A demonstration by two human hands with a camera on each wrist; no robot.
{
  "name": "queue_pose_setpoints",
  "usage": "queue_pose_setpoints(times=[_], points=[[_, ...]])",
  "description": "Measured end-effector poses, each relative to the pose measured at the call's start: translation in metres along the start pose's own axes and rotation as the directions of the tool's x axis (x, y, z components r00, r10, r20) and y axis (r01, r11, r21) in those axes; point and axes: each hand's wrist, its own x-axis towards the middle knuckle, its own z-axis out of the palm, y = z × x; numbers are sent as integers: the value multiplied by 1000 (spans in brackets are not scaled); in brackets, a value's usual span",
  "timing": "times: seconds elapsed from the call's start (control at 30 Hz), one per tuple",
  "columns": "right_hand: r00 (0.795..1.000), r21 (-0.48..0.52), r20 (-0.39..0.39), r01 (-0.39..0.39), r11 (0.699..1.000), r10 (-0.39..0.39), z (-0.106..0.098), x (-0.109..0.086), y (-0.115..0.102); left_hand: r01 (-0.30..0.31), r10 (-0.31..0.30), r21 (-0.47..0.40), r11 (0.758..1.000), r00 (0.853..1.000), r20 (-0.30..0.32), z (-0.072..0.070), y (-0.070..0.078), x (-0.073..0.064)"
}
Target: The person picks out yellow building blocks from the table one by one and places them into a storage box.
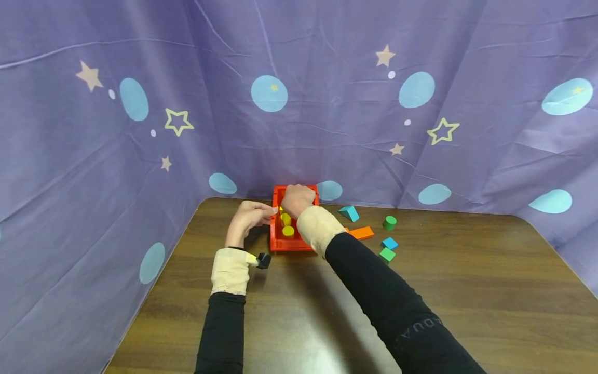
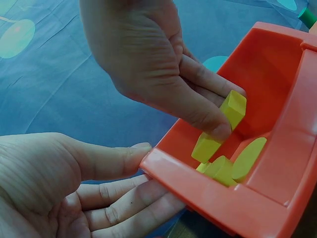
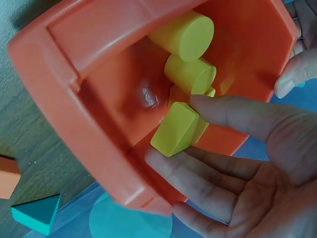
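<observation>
The right hand (image 1: 297, 200) reaches into the red tray (image 1: 276, 244) from above, and its thumb and fingers (image 3: 208, 111) pinch a small yellow block (image 3: 173, 130), which hangs just over the tray floor near the wall at 12 o'clock. Two yellow cylinders (image 3: 190, 74) lie inside the tray toward 6 o'clock from this block. The left hand (image 1: 247, 221) rests against the outer wall of the tray at 9 o'clock with nearly straight fingers (image 2: 126, 203), holding nothing, only steadying it. I judge that the block is light, stiff and solid, with a smooth painted surface that may slip a little, so the best hold is on two opposite flat faces, not on the sloped edge. At 3 o'clock from the tray, well apart, an orange block (image 1: 362, 232), a teal wedge (image 1: 349, 212) and a green cylinder (image 1: 390, 223) lie on the wooden table (image 1: 467, 291).
</observation>
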Motion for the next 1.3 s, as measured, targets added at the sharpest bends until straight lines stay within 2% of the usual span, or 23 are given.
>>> queue_pose_setpoints(times=[0.23,0.63,0.67,0.9,1.13,1.3], points=[[1000,7,-6,-18,1000,18,4,4,-3,-31,30,12,999,999,12,-2,1,-2],[999,29,-48,-24,999,26,14,15,2,-16,16,-3,1000,1000,0,2,-1,2],[999,34,-31,-26,999,27,9,7,3,-18,18,2,1000,1000,-2,2,-1,1],[999,69,-17,-31,997,32,6,-2,4,-21,21,-6,1000,1000,-4,1,-1,2],[996,53,68,-54,997,50,8,7,2,-15,15,-14,1000,1000,0,1,-2,2],[994,76,67,-89,993,84,13,11,0,-18,18,-6,1000,1000,-2,1,-1,1]])
